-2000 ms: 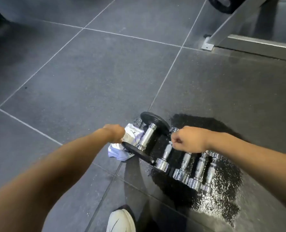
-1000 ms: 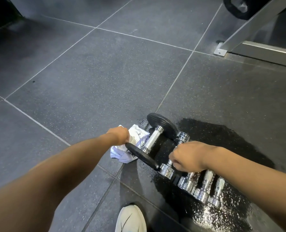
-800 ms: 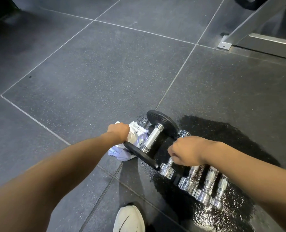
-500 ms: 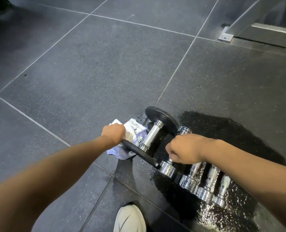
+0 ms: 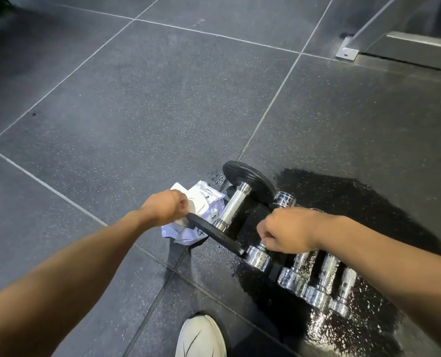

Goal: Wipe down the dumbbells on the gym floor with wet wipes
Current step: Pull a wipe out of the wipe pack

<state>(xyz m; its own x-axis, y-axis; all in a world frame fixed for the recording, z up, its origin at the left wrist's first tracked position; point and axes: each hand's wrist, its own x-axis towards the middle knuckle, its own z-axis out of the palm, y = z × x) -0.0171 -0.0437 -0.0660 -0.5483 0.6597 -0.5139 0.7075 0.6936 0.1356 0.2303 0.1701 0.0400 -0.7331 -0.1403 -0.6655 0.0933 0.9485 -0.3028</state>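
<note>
A row of small chrome dumbbells (image 5: 322,276) lies on a wet patch of the dark rubber floor. Left of them lies a bigger dumbbell (image 5: 233,204) with black plates and a chrome handle. My right hand (image 5: 285,234) is curled round the handle of the leftmost chrome dumbbell (image 5: 257,256); whether a wipe is under the fingers is hidden. A crumpled white pack of wet wipes (image 5: 201,199) lies just left of the black-plated dumbbell. My left hand (image 5: 166,207) is curled over the pack and grips it beside the near black plate.
The wet patch (image 5: 356,199) spreads under and behind the dumbbells. A white shoe (image 5: 201,336) stands at the bottom centre. A metal frame with a bolted foot (image 5: 345,51) runs along the far right. Grey floor tiles stretch to the left and behind.
Both hands keep their holds. My right hand has shifted slightly along the chrome dumbbell's handle, and the view has drifted a little.
</note>
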